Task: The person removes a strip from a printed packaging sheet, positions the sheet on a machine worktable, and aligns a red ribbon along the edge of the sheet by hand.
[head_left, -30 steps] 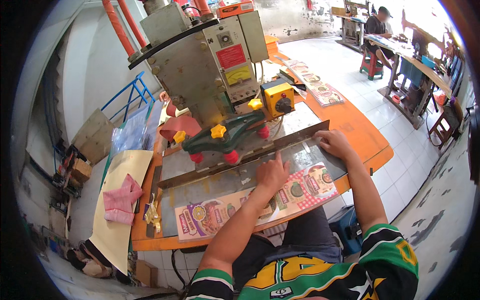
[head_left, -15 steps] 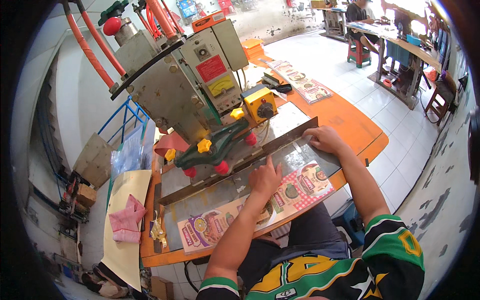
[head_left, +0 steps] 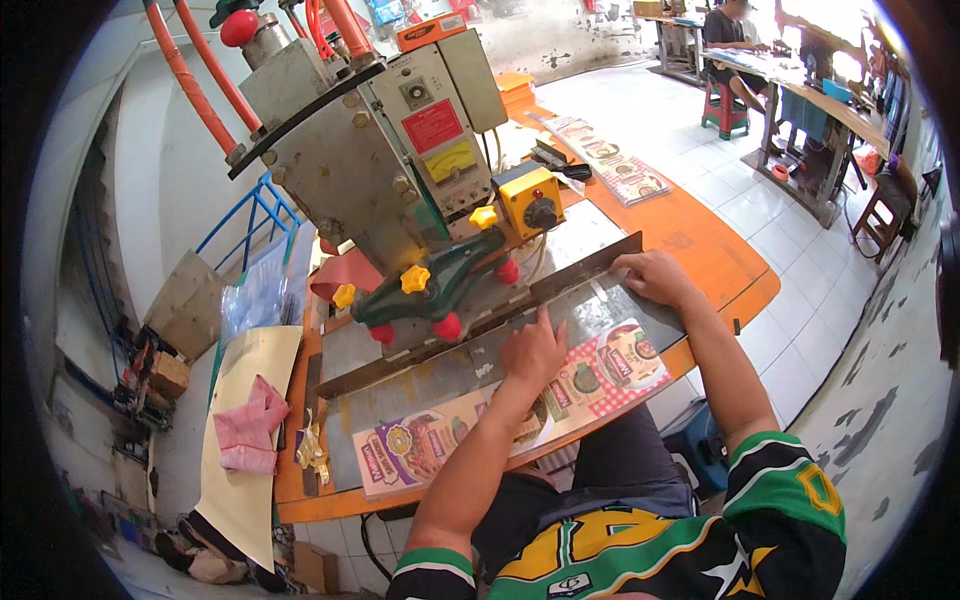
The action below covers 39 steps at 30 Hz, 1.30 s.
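Note:
A long printed sheet with colourful pictures [head_left: 610,365] lies on a grey metal plate [head_left: 415,385] in front of a grey press machine [head_left: 360,150]. My left hand [head_left: 533,347] presses flat on the middle of the sheet, fingers pointing toward a long metal guide bar [head_left: 480,315]. My right hand [head_left: 655,277] rests on the right end of the sheet, against that bar. Above the bar sits a green pressing head with red and yellow knobs [head_left: 430,290]. Neither hand grips anything.
The orange table [head_left: 715,260] carries a yellow control box [head_left: 532,200] and more printed sheets [head_left: 610,160] at the back. A pink cloth [head_left: 248,437] lies on a beige board at left. Red hoses run up from the machine. A person sits at a far bench [head_left: 735,40].
The view has shifted, so the machine and table sit lower and closer. Both hands stay pressed on the sheet in much the same places against the bar.

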Each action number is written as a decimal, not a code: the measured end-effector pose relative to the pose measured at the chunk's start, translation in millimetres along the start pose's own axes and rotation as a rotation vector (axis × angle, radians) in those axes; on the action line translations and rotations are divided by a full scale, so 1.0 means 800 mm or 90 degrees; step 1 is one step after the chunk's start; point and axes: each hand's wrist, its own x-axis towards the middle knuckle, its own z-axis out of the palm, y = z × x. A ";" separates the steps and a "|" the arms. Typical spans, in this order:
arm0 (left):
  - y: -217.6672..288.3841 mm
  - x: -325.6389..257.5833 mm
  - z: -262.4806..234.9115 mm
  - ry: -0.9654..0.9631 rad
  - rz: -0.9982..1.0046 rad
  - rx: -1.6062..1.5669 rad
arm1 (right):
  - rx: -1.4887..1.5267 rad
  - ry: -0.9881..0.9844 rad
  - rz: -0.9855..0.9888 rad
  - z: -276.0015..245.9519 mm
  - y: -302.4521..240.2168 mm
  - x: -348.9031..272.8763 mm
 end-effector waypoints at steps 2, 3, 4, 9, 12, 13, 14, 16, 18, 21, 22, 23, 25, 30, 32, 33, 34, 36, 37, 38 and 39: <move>-0.002 0.002 0.005 0.008 0.009 -0.003 | 0.009 -0.006 0.022 0.000 -0.001 0.000; -0.002 0.002 0.006 0.007 0.009 -0.004 | 0.008 -0.007 0.023 0.001 0.001 -0.001; -0.003 0.003 0.007 0.008 0.014 -0.006 | 0.004 0.009 0.009 0.004 0.004 -0.002; -0.002 0.004 0.003 -0.022 -0.010 -0.022 | 0.014 -0.002 0.033 0.000 0.000 -0.002; -0.003 0.005 0.007 -0.007 0.004 -0.007 | 0.013 0.032 -0.003 0.007 0.008 -0.002; -0.002 0.004 0.006 -0.006 0.001 -0.004 | 0.010 0.033 -0.013 0.008 0.011 -0.002; 0.001 0.003 0.005 -0.006 -0.003 0.000 | 0.006 0.033 -0.022 0.009 0.014 -0.003; 0.002 0.002 0.003 -0.003 0.000 0.008 | 0.004 0.026 -0.019 0.008 0.013 -0.003; 0.001 0.000 0.005 -0.004 0.002 0.015 | 0.001 0.016 -0.015 0.008 0.011 -0.003; 0.000 -0.002 0.006 0.014 0.015 0.018 | 0.005 0.022 0.000 0.010 0.009 -0.002; 0.001 -0.001 0.005 0.021 0.021 0.021 | 0.015 0.027 -0.003 0.011 0.013 -0.001; 0.002 0.000 0.003 0.028 0.026 0.024 | 0.025 0.031 -0.007 0.012 0.017 0.000; 0.002 0.001 0.000 0.022 0.021 0.029 | 0.037 0.039 -0.020 0.015 0.020 0.004; 0.003 0.000 -0.002 0.022 0.016 0.036 | 0.023 0.037 -0.030 0.014 0.016 0.005; 0.003 0.002 -0.002 0.021 0.021 0.029 | 0.026 0.034 -0.027 0.014 0.017 0.005; 0.002 0.001 -0.002 0.022 0.026 0.026 | 0.030 0.034 -0.027 0.014 0.016 0.004; 0.001 0.001 0.000 0.019 0.024 0.024 | 0.031 0.030 -0.026 0.014 0.015 0.004; -0.001 0.000 0.002 0.041 0.036 0.029 | 0.049 0.032 -0.026 0.013 0.014 0.003; -0.002 0.001 0.004 0.038 0.034 0.028 | 0.049 0.028 -0.025 0.012 0.013 0.003; -0.004 0.001 0.006 0.040 0.038 0.028 | 0.049 0.031 -0.033 0.012 0.013 0.002; -0.003 0.002 0.005 0.042 0.042 0.028 | 0.048 0.034 -0.041 0.012 0.013 0.002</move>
